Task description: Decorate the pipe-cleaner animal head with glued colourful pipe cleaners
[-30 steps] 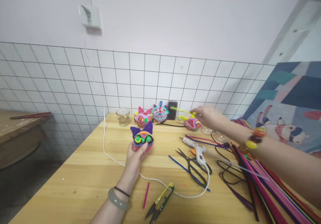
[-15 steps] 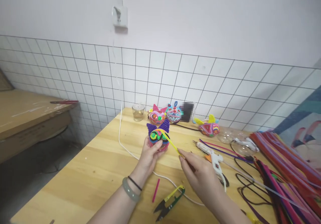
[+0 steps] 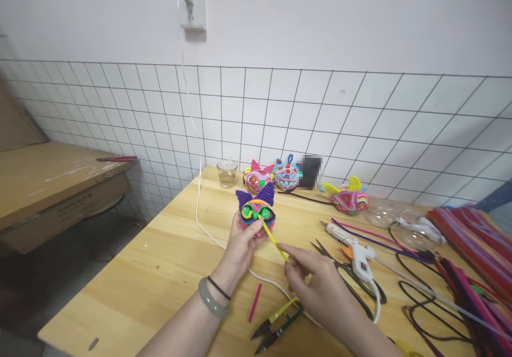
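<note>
My left hand (image 3: pixel 241 245) is closed round a small pipe-cleaner cat head (image 3: pixel 257 211) with purple ears and green eyes, held upright above the wooden table (image 3: pixel 160 271). My right hand (image 3: pixel 316 285) pinches the near end of a yellow pipe cleaner (image 3: pixel 273 237), whose far end touches the cat head's face. Three similar colourful heads stand at the back: a pink one (image 3: pixel 257 176), a blue one (image 3: pixel 286 174) and a yellow-eared one (image 3: pixel 351 199).
A white glue gun (image 3: pixel 357 248), black scissors (image 3: pixel 347 276) and yellow-handled snips (image 3: pixel 279 324) lie near my right hand. A white cord (image 3: pixel 204 223) crosses the table. Bundled pipe cleaners (image 3: pixel 476 250) fill the right side. A glass jar (image 3: pixel 227 173) stands by the tiled wall.
My right hand fetched the yellow pipe cleaner from the back of the table and brought it to the cat head. The camera swung left.
</note>
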Action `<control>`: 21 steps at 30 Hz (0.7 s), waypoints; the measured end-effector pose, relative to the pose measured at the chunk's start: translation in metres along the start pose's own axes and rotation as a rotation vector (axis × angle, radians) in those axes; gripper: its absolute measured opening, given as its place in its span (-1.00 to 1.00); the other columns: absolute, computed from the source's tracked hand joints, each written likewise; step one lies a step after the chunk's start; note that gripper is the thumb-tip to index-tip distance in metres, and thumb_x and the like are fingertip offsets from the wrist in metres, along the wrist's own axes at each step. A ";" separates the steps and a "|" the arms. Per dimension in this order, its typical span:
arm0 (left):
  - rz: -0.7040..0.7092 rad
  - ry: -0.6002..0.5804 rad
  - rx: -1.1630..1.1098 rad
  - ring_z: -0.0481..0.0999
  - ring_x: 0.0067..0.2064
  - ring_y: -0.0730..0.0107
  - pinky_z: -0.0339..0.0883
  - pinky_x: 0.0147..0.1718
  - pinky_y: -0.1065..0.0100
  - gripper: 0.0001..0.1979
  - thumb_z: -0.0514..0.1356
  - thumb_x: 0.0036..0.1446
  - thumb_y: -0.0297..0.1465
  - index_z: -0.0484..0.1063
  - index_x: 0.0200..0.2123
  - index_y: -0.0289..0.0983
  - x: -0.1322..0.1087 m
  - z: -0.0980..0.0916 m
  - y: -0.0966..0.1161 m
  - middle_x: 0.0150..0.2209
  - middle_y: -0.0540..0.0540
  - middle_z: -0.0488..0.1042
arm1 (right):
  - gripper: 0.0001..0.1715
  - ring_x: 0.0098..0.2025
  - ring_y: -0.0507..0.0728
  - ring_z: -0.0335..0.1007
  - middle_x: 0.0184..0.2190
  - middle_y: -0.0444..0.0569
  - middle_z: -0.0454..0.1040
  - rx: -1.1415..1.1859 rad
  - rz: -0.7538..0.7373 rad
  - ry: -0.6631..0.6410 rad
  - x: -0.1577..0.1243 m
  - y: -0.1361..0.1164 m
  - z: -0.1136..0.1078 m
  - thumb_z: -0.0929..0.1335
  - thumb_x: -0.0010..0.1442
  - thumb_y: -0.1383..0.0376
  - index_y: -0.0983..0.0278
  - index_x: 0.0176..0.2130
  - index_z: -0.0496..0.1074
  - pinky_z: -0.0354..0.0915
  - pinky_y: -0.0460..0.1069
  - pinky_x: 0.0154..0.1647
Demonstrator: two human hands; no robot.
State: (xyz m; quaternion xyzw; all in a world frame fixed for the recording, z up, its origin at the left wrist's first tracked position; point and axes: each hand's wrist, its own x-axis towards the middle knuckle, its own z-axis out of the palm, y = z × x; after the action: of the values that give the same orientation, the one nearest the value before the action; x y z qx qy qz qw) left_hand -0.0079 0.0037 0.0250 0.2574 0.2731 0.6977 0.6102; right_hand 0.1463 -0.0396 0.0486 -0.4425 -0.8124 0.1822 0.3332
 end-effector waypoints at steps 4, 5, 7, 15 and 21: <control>-0.004 -0.002 0.067 0.55 -0.23 0.31 0.42 -0.21 0.25 -0.46 0.43 -0.23 -0.43 0.31 -0.14 -0.20 -0.003 0.001 -0.003 -0.23 -0.03 0.52 | -0.56 -0.63 0.03 0.42 -0.52 -0.14 0.44 0.288 0.211 -0.081 0.007 0.003 0.003 0.24 0.20 0.24 0.33 0.03 0.41 0.31 -0.10 -0.61; -0.001 -0.008 0.092 0.54 -0.21 0.28 0.43 -0.20 0.23 -0.44 0.43 -0.24 -0.43 0.30 -0.13 -0.19 -0.004 0.000 -0.003 -0.22 -0.04 0.52 | -0.58 -0.64 0.03 0.41 -0.51 -0.15 0.44 0.310 0.221 -0.076 0.009 0.004 0.003 0.24 0.21 0.22 0.31 0.02 0.41 0.31 -0.10 -0.62; 0.006 -0.033 0.134 0.54 -0.17 0.23 0.43 -0.19 0.19 -0.42 0.43 -0.24 -0.42 0.30 -0.11 -0.19 -0.005 0.000 -0.004 -0.18 -0.07 0.52 | -0.61 -0.66 0.02 0.40 -0.51 -0.15 0.46 0.264 0.192 -0.048 0.012 0.006 0.001 0.24 0.22 0.21 0.29 -0.02 0.43 0.31 -0.10 -0.61; -0.029 -0.070 0.178 0.53 -0.12 0.19 0.42 -0.11 0.17 -0.38 0.43 -0.23 -0.40 0.31 -0.04 -0.20 -0.005 -0.001 -0.005 -0.13 -0.12 0.52 | -0.65 -0.38 0.14 0.50 -0.43 0.01 0.53 -0.245 -0.156 0.102 0.014 0.009 -0.013 0.18 0.29 0.35 0.27 -0.10 0.50 0.34 -0.03 -0.36; -0.026 -0.086 0.189 0.54 -0.14 0.22 0.43 -0.15 0.21 -0.40 0.43 -0.21 -0.40 0.32 -0.05 -0.20 -0.005 -0.001 -0.005 -0.13 -0.12 0.52 | -0.69 -0.42 0.13 0.50 -0.49 -0.01 0.53 -0.373 -0.226 0.061 0.012 0.005 -0.014 0.21 0.29 0.33 0.27 -0.19 0.53 0.27 -0.06 -0.42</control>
State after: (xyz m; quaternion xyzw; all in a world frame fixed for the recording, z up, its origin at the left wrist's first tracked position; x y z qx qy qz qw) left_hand -0.0045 -0.0011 0.0205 0.3400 0.3143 0.6492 0.6034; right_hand 0.1546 -0.0263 0.0600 -0.4081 -0.8660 -0.0231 0.2882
